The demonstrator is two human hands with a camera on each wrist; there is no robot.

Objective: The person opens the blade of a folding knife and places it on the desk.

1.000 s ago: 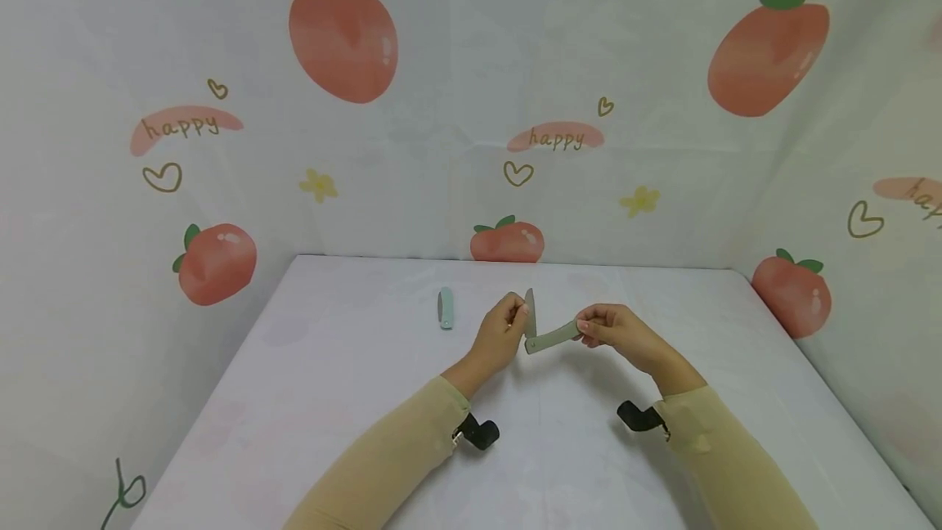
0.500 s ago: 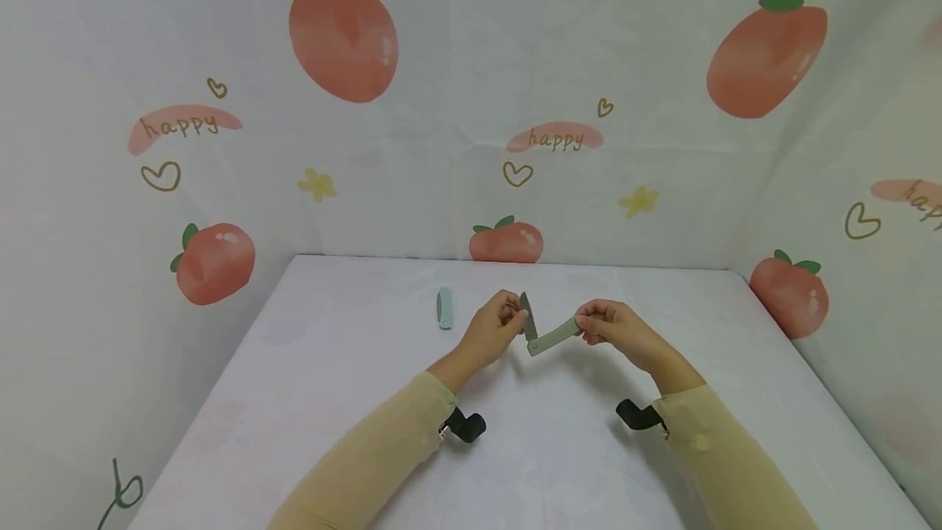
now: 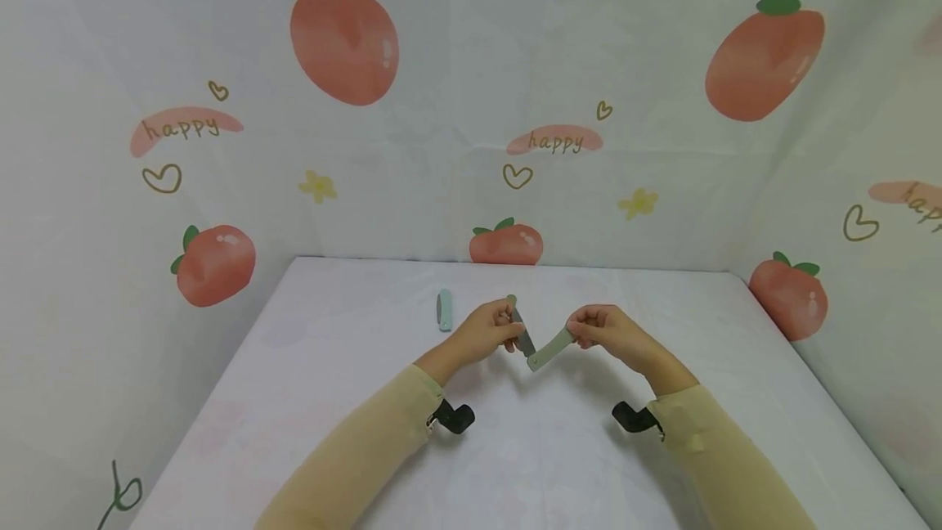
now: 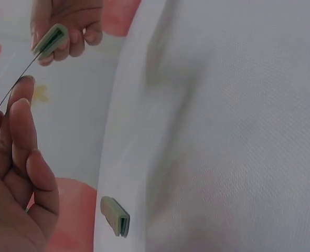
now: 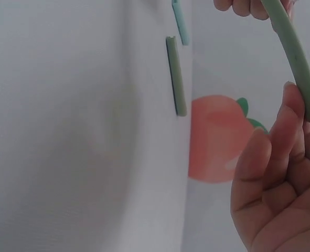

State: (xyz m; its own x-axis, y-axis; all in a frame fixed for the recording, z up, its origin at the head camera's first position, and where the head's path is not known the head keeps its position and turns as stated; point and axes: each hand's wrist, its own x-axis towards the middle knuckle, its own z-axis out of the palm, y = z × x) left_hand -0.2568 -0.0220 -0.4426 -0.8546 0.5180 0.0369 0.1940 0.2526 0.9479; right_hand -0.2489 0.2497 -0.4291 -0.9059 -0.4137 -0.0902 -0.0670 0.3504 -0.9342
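Observation:
A folding knife with a pale green handle (image 3: 550, 350) is held in the air, partly unfolded, its pivot end lowest. My left hand (image 3: 478, 334) pinches the grey blade (image 3: 524, 339) between thumb and fingers. The far end of the handle is pinched by my right hand (image 3: 607, 329). Seen edge-on in the left wrist view, the blade (image 4: 23, 71) runs as a thin line from the slotted handle (image 4: 52, 41) to the left fingers. In the right wrist view, the handle (image 5: 296, 63) slants up from the right fingertips.
A mint folded knife (image 3: 445, 311) lies on the white-covered table (image 3: 353, 334), left of my left hand. A second folded green knife (image 5: 175, 76) lies nearby; in the head view my left hand mostly covers it. A printed cloth (image 3: 441, 105) rises behind the table.
My left hand has shifted left and slightly down, tipping the blade leftward and widening its angle to the handle a little. The pivot has sunk. My right hand has moved slightly left.

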